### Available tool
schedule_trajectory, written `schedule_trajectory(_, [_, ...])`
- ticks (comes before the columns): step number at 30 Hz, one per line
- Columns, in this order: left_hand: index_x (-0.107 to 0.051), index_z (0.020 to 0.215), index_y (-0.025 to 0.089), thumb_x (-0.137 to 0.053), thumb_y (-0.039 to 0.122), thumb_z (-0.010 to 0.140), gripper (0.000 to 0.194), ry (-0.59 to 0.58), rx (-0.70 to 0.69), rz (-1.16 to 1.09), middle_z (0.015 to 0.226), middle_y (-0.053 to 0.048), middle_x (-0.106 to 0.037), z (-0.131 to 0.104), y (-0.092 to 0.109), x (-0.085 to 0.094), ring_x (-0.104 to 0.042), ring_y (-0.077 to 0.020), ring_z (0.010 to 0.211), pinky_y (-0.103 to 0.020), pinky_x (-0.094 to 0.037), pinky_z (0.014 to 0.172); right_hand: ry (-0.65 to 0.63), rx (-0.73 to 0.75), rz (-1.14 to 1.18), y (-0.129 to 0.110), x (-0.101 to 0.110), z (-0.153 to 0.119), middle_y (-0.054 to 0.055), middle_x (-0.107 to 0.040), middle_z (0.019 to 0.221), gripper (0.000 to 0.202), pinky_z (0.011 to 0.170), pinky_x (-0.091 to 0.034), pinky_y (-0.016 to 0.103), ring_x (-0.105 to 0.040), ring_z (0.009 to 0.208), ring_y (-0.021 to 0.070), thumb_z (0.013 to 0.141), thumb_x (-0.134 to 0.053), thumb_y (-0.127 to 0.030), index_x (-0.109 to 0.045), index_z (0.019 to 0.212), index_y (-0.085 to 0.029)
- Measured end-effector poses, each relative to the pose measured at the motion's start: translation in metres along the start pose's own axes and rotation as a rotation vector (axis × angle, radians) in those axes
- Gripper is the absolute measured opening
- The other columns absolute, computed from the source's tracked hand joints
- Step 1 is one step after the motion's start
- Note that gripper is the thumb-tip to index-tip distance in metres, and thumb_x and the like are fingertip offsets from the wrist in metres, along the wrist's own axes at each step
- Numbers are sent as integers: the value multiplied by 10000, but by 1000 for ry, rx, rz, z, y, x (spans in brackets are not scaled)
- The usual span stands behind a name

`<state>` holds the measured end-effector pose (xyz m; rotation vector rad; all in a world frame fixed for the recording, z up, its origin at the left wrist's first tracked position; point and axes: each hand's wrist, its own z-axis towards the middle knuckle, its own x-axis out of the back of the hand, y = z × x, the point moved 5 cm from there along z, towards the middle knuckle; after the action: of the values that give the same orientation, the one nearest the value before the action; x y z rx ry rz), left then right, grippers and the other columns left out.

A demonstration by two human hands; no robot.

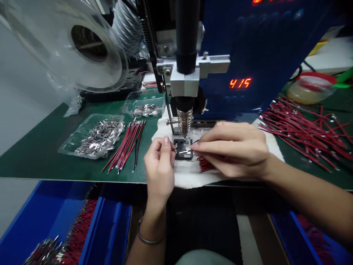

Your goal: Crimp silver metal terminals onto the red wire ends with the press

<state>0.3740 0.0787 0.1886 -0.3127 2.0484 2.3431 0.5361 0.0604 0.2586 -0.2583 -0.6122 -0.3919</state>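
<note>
At a small black fixture [183,148] under the soldering machine's tip [184,123], both hands work close together. My left hand [160,162] is closed, thumb against the bent fingers, and small metal connectors [175,148] peek out at its fingertips. From the right, my right hand [234,149] pinches a thin wire over the fixture; most of it is hidden by the fingers. A short silver piece [184,151] lies at the fixture just left of these fingertips. Beneath my right hand, a bunch of short red wires [204,164] rests on the white cloth [190,178].
To the left stand a clear tray [64,147] of metal connectors, another clear tray [129,105] and red and black wires [125,145]. A wire pile [306,132] and round tub [309,90] are right. Blue bins [106,221] sit below the table edge.
</note>
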Motion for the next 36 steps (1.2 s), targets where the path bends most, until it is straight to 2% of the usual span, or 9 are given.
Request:
schedule_trajectory(10, [-535,700,158,-539,419,912,336,13,-47,41,504,36,-366,1,0,1,-308,-52,433,-182,-245,421,49,10,-14,-4,5,2,55,-683,815,94,648,-528,222,-620,703,108,821,-661,-134,-673,912,-155])
schedule_trajectory(14, [-612,700,155,-533,339,924,300,35,-211,241,588,-3,-534,-13,12,0,-496,-82,552,-191,-383,530,61,7,-4,-7,7,1,64,-675,790,91,612,-512,218,-621,693,114,796,-696,-137,-667,882,-139])
schedule_trajectory(17, [-693,792,170,-599,230,878,141,-15,-363,433,718,-15,-634,-30,21,-8,-596,-111,691,-200,-449,640,97,10,18,-6,9,1,63,-677,786,99,622,-518,245,-616,690,126,781,-704,-133,-665,871,-141])
schedule_trajectory(19, [-723,880,188,-636,177,839,97,-51,-405,474,797,-16,-666,-40,22,-15,-627,-128,765,-201,-469,694,107,23,36,-5,9,0,58,-680,790,122,636,-523,260,-617,699,132,762,-713,-123,-665,872,-143])
schedule_trajectory(21, [-732,931,194,-635,159,834,141,-73,-385,450,818,-15,-674,-44,20,-21,-633,-132,787,-201,-479,721,103,29,53,-5,8,0,53,-683,795,149,640,-525,267,-623,710,135,746,-724,-115,-665,879,-144])
schedule_trajectory(25, [-742,931,176,-595,198,874,159,-124,-292,314,786,-19,-677,-43,14,-32,-613,-115,712,-196,-481,663,106,39,87,-8,7,1,45,-696,794,124,644,-528,261,-626,706,124,769,-708,-121,-664,880,-155])
schedule_trajectory(31, [-747,935,178,-625,206,859,146,-47,-290,191,813,-20,-688,-47,18,-33,-576,-96,648,-194,-470,628,164,-4,137,-11,10,3,42,-703,794,124,676,-536,277,-605,731,130,761,-713,-120,-662,867,-163])
schedule_trajectory(36, [-741,940,211,-602,231,879,153,-136,-214,77,732,-8,-625,-54,18,-40,-594,-115,704,-223,-496,730,224,-67,131,-12,12,3,48,-660,822,101,720,-515,338,-592,797,165,764,-712,-153,-662,847,-180])
